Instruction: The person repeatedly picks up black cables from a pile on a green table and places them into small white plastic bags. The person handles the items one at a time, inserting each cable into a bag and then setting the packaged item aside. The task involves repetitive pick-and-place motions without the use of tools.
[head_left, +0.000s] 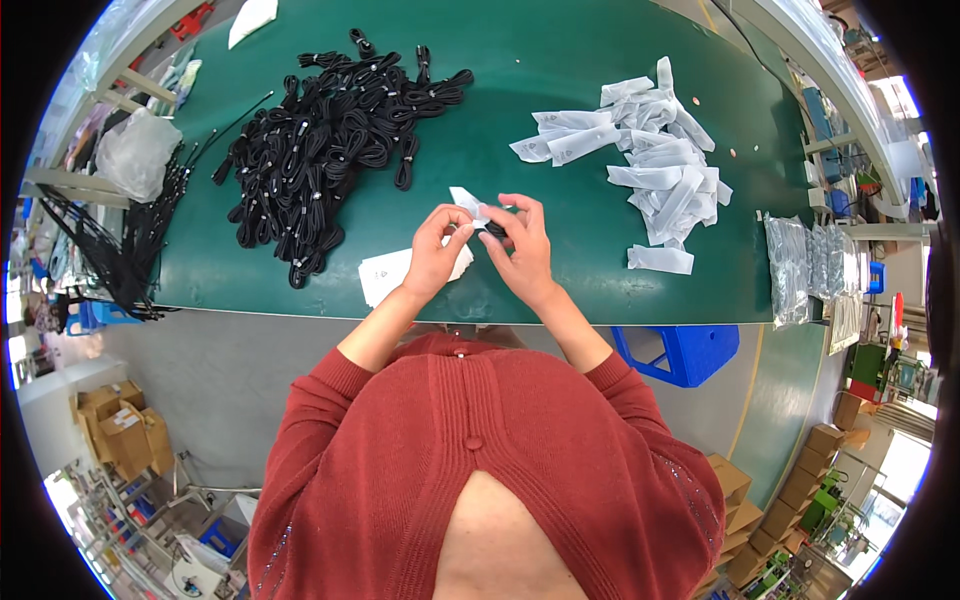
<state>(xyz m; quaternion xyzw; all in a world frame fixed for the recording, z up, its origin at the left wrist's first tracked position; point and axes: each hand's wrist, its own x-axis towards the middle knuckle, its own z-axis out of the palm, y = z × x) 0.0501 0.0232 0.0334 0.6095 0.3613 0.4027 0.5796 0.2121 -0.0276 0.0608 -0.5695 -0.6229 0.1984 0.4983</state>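
A person in a rust-red knitted cardigan works with bare hands at a broad green-topped table [560, 285], a small white translucent pouch [463, 197] raised between the hands near the table's front edge; the pouch's long axis runs aslant, its upper end pointing away from the person and toward the left, its lower end running in among the fingers at the right. The left hand [437, 250] pinches the pouch between thumb and forefinger, the other fingers curled; the right hand [523, 245] has its thumb and fingers bent and parted around a black coiled cable [495, 230], mostly hidden, and whether they grip it tightly one cannot tell. Just beside the left hand, partly beneath it, lies a stack of flat white pouches [385, 275], fanned a little, its long side slanting up to the right; farther left spreads a large heap of black coiled cables [320, 150], the coils pointing every which way; to the right sits a loose pile of filled white pouches [670, 170], most lying lengthwise at differing slants, the nearest roughly parallel to the front edge; a blue plastic stool [705, 350] stands below that edge, on the right.
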